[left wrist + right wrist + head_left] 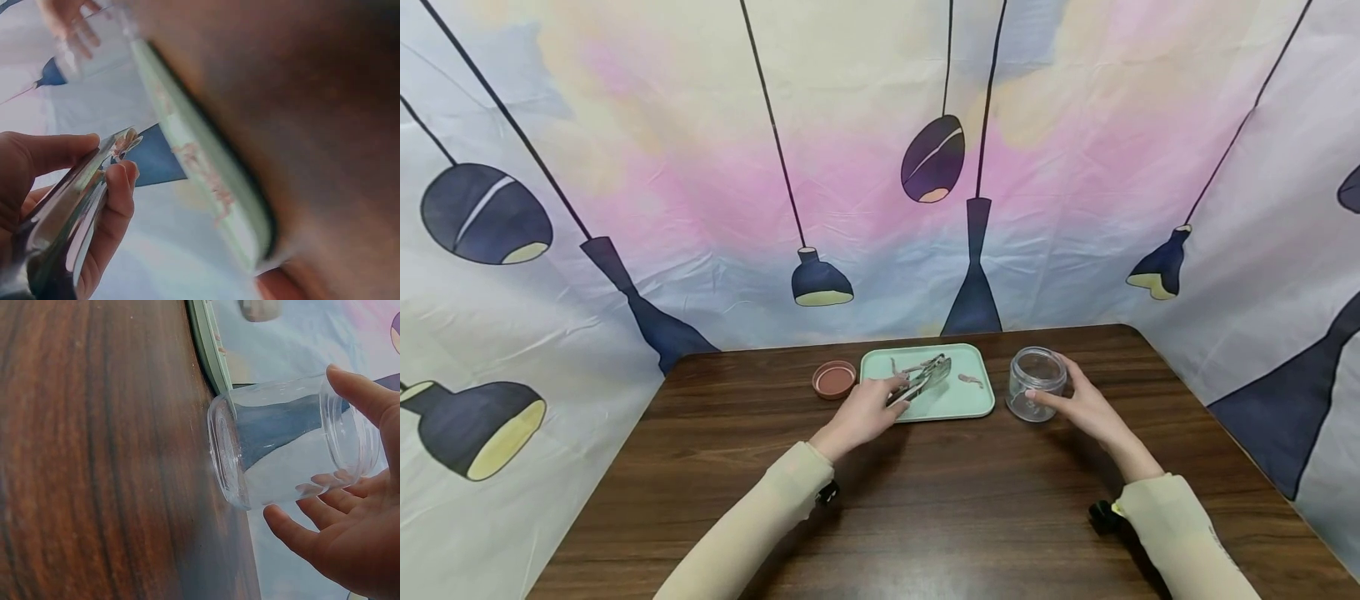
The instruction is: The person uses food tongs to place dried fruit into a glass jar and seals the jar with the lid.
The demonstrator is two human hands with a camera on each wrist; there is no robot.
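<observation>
Seemingly mid-pickup, the left hand [871, 407] grips the tongs [923, 380] while the right hand [1088, 408] holds the jar [1024, 407], a steady squeeze likely needed next.

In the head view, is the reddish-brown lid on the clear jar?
No, the lid lies on the table left of the green tray, while the clear jar stands uncovered on the tray's right.

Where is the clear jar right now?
In the head view, the clear jar stands on the brown table, just right of the pale green tray, with the right hand around it.
</observation>
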